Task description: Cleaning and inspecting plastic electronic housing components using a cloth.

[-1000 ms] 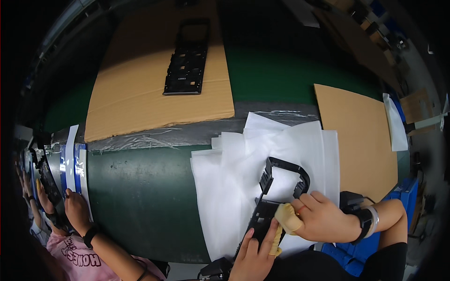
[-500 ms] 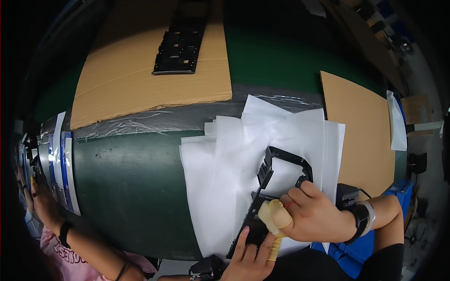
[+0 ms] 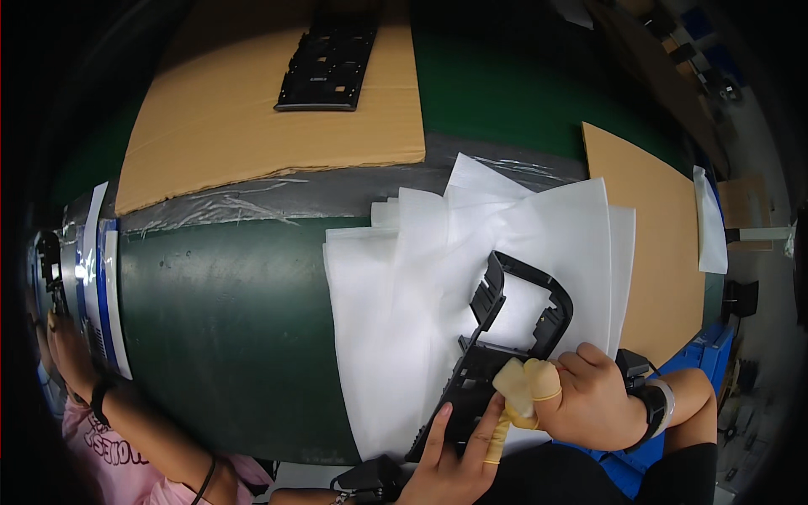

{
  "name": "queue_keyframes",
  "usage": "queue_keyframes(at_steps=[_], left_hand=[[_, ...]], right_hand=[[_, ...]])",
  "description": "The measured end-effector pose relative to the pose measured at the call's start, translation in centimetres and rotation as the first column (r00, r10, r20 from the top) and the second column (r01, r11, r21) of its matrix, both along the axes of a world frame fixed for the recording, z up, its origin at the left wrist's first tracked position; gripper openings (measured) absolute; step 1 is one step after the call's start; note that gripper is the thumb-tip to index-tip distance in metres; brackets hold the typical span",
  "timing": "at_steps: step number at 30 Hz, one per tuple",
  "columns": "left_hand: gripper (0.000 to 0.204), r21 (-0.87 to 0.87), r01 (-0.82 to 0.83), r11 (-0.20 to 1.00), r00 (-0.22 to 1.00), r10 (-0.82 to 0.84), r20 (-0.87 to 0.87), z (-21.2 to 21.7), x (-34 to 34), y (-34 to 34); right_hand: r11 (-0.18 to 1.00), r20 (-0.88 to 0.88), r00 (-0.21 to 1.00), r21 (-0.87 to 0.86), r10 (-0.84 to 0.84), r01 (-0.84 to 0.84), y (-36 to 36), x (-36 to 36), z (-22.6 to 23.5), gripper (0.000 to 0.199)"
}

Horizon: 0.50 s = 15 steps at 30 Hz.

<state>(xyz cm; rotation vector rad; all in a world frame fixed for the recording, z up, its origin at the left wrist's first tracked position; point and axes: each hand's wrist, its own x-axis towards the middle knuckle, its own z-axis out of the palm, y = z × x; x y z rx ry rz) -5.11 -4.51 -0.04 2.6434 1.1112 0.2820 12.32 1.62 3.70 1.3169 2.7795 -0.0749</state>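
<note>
A black plastic frame (image 3: 539,271) with an open looped far end and a panelled near part lies slanted on white sheets (image 3: 383,337). My left hand (image 3: 450,467) grips its near end, fingers over the panel and one in a yellow finger cot; the thumb is hidden. My right hand (image 3: 593,404), with a yellow finger cot on it, is closed on a small pale-yellow pad (image 3: 511,380) and holds it against the frame's right side near the middle. Whether the pad is cloth or sponge I cannot tell.
Another black plastic panel (image 3: 324,71) lies on a cardboard sheet (image 3: 252,139) at the far left. More cardboard (image 3: 648,244) lies at right, above a blue crate (image 3: 715,358). At left a co-worker's arm (image 3: 160,429) reaches toward blue-and-white strips (image 3: 109,286) on the green table (image 3: 227,337).
My right hand has moved a little right and toward me with the pad, off the frame's looped end. The left hand stays on the frame. The whole view has shifted slightly.
</note>
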Motion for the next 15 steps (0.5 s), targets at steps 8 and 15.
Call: queue_keyframes(at_steps=[8, 15], left_hand=[[0.051, -0.045, 0.029, 0.999, 0.997, -0.032, -0.071, 0.5, -0.5, 0.3], [0.053, -0.005, 0.039, 0.999, 0.995, -0.04, -0.09, 0.6, -0.5, 0.4]], right_hand=[[0.999, -0.037, 0.999, -0.041, 0.015, -0.016, 1.2, -1.5, -0.7, 0.021], [0.992, -0.075, 0.997, -0.126, 0.019, -0.029, 2.4, -2.1, -0.3, 0.033]])
